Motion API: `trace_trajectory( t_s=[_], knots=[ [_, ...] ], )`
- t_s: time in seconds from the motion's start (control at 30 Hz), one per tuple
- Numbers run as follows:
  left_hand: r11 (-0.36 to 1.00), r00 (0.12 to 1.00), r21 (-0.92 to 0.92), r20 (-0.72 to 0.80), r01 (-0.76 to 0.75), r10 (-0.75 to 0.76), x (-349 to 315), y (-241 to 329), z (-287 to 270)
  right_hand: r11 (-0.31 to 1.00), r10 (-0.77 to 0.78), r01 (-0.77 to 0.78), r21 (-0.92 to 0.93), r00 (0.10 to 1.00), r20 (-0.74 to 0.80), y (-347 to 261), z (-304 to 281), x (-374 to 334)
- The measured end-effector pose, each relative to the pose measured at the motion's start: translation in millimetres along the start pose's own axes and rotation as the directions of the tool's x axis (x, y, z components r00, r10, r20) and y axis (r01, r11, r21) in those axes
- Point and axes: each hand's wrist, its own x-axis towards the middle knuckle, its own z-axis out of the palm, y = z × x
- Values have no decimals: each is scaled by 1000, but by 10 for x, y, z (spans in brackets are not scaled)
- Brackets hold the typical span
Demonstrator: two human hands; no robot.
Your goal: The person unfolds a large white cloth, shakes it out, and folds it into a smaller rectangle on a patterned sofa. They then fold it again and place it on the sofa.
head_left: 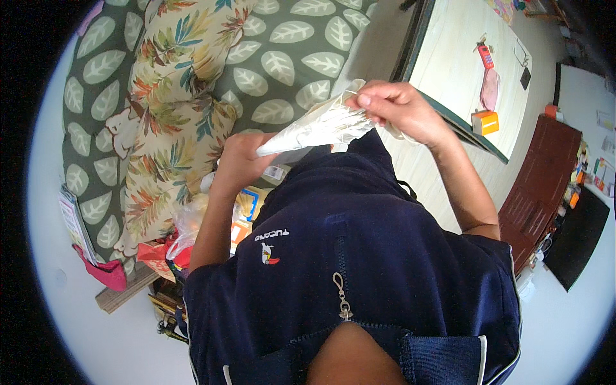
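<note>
A white, crinkled bundle [314,128], thin like plastic or light cloth, stretches between my two hands in front of my lap. It narrows to a folded point on the left and fans into loose pleats on the right, with a thin loop at its upper end; its exact kind does not show. My left hand [247,155] is closed around the narrow end, its fingertips partly hidden behind it. Higher up and to the right, my right hand [401,109] pinches the wide end near the loop between thumb and fingers.
Ahead, a green leaf-patterned sofa [277,67] holds floral cushions [186,45]. At right, a pale-topped table [446,64] carries a red handset-like device [485,56], pink case [490,90], orange box [486,122] and eyeglasses [521,56]. Plastic bags [191,221] lie beside my left arm.
</note>
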Motion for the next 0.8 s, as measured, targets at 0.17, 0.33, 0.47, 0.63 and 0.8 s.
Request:
trace_trajectory(
  t_s=[0.17, 0.33, 0.47, 0.63, 0.8],
  knots=[
    [999, 1000, -40, 20, -22, 22, 54, 294, 148, 997, 64, -67, -27, 991, -113, 208, 86, -342],
    [995, 990, 14, 105, -97, 95, 189, 579, 443, 979, 35, 13, 204, 972, -232, 372, -117, -705],
    [985, 976, 59, 155, -164, 153, 295, 864, 785, 616, 120, 297, 730, 880, -460, 605, -648, -1256],
    [964, 962, 183, 230, -192, 148, 423, 1352, 1332, 882, 65, 192, 430, 855, -514, 726, -552, -1963],
    [941, 915, 145, 319, -306, 248, 539, 1767, 1941, 879, -381, 42, -474, 661, -646, 774, -544, -2413]
  ],
)
